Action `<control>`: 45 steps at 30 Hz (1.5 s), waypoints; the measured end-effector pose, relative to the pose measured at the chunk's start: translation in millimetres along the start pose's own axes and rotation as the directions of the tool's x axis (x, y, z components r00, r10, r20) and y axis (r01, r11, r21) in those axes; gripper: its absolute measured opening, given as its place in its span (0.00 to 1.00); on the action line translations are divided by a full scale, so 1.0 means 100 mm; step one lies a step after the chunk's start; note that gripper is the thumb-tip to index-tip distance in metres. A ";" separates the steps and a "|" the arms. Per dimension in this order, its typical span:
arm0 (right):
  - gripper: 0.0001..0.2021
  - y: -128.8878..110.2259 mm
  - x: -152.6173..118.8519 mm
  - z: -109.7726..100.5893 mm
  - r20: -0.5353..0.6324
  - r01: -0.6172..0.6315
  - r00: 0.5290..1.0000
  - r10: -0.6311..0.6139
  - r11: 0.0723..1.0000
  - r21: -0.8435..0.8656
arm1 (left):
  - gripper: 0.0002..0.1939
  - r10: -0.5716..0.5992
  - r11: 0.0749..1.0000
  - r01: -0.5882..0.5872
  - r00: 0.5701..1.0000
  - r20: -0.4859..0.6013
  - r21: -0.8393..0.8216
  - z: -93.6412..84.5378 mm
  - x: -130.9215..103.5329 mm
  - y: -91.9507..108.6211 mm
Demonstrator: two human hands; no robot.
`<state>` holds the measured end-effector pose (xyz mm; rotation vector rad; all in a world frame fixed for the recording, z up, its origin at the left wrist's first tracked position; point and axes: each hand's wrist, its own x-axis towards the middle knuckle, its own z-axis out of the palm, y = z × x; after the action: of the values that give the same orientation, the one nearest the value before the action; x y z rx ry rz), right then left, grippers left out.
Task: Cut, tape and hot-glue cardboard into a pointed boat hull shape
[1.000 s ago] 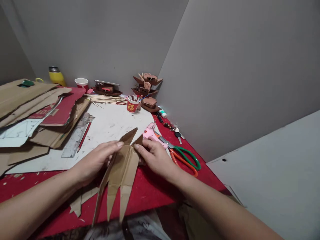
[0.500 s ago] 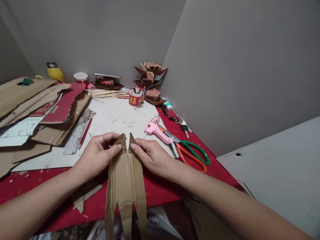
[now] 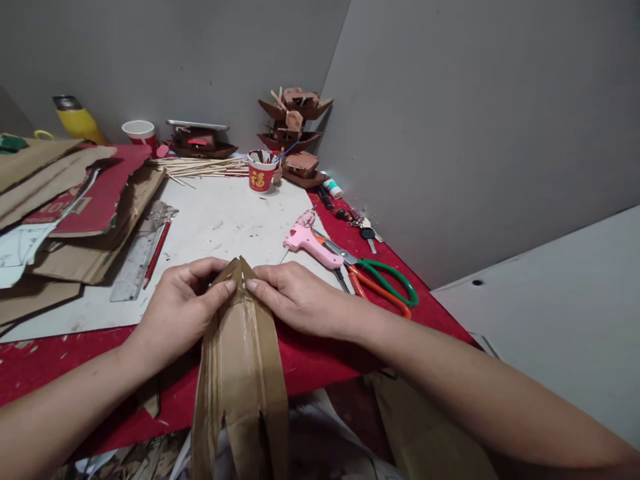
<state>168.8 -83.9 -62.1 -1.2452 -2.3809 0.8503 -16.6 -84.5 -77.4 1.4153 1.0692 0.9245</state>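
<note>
A long brown piece of cardboard point(image 3: 237, 353), cut into pointed strips at both ends, reaches from the table edge toward me. My left hand point(image 3: 187, 300) pinches its left far tip between thumb and fingers. On the right far tip, my right hand point(image 3: 295, 297) has its thumb on top and fingers beneath. The two tips lean together, with a narrow slit between them. Beyond my right hand rest a pink glue gun point(image 3: 313, 243) and scissors point(image 3: 383, 283) with green and orange handles. Left of my left hand lie a red pencil point(image 3: 157, 253) and a clear ruler point(image 3: 137, 260).
Cardboard sheets point(image 3: 95, 257) are stacked at left. Behind stand a red-and-white paper cup point(image 3: 261, 179) with a brush, thin wooden sticks point(image 3: 200, 167) and brown model boats point(image 3: 300, 140). Keys point(image 3: 367, 233) lie near the right wall. White paper point(image 3: 220, 220) covers part of the red cloth.
My hands have brought the two cardboard tips closer, narrowing the gap between them. The cardboard now curves more along its sides. The camera view has shifted slightly.
</note>
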 end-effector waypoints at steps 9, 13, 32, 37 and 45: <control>0.17 0.01 -0.06 -0.12 -0.012 -0.026 1.000 0.026 0.999 -0.042 | 0.03 -0.071 0.996 0.070 0.997 -0.019 -0.048 -0.03 0.03 0.08; 0.17 0.27 -0.20 -0.38 -0.330 -0.243 0.935 0.131 0.914 -0.324 | 0.06 -0.132 0.987 0.119 0.983 -0.128 -0.103 -0.05 0.03 0.14; 0.16 0.68 -0.32 -0.71 -0.581 -0.282 0.778 0.240 0.959 0.019 | 0.14 -0.222 0.921 0.204 0.975 -0.016 -0.331 -0.13 0.05 0.08; 0.11 0.46 -0.37 -0.70 -0.528 0.040 0.766 0.366 0.793 0.608 | 0.13 -0.209 0.849 0.244 0.970 0.127 -0.468 -0.20 0.07 0.11; 0.17 0.07 -0.38 -0.39 -0.183 0.059 0.979 0.094 0.725 0.686 | 0.11 -0.066 0.805 0.286 0.914 0.400 -0.520 -0.29 -0.01 0.18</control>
<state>215.5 -98.1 -36.8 -0.9679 -1.6203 1.3718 -42.6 -77.6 -55.8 0.9082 0.5573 0.7195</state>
